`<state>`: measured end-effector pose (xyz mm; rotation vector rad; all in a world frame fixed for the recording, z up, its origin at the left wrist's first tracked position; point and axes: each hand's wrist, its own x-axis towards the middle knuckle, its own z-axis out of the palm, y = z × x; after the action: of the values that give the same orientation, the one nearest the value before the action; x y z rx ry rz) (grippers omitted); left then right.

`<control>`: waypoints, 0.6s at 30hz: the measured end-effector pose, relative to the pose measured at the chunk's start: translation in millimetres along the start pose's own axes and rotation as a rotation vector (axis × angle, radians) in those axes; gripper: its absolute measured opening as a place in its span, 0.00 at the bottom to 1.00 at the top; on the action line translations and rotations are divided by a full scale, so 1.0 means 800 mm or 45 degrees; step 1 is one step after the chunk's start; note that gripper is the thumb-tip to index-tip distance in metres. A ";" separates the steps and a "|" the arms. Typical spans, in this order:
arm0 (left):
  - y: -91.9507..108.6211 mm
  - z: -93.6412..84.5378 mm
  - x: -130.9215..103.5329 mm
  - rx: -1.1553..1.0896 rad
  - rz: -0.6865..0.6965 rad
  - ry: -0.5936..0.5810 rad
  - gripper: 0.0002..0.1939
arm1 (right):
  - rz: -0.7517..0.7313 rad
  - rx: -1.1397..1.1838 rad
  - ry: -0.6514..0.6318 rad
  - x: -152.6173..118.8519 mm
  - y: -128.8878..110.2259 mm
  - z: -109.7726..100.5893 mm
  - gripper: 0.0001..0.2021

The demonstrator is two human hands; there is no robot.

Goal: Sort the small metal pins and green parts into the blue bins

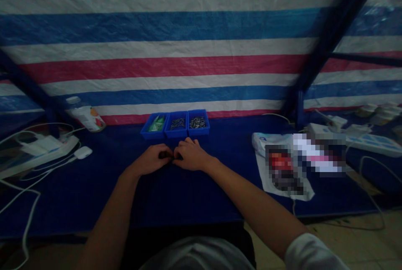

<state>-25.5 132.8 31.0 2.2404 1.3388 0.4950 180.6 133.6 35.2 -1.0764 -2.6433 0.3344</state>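
Over the middle of the blue table, my left hand (153, 159) and my right hand (191, 155) meet at the fingertips. The fingers of both are bent and closed around something small and dark, too small to make out. Just beyond them stand three blue bins side by side: the left bin (145, 132) holds green and clear pieces, while the middle bin (176, 134) and the right bin (199, 131) hold small metal parts.
A bottle (89, 118) stands at the back left, near a power strip (47, 153) with white cables. On the right lie a white plastic bag (262, 169), blurred items and another power strip (373, 143). Dark blue frame bars (326, 35) slope behind.
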 end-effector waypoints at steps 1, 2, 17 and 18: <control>-0.001 0.000 0.000 0.009 0.005 -0.005 0.08 | 0.003 -0.009 -0.001 0.000 -0.001 0.001 0.09; -0.001 0.001 0.001 0.016 0.004 -0.009 0.08 | 0.008 -0.020 0.001 0.000 -0.001 0.001 0.09; 0.016 0.005 0.008 -0.088 -0.037 0.259 0.12 | 0.210 0.092 0.266 0.005 0.004 0.004 0.12; 0.017 0.005 0.009 -0.100 -0.029 0.306 0.12 | 0.228 0.134 0.256 0.007 0.005 0.003 0.12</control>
<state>-10.5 132.4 35.6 2.1520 1.4324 0.8164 178.5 139.6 32.5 -1.2454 -2.3338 0.3750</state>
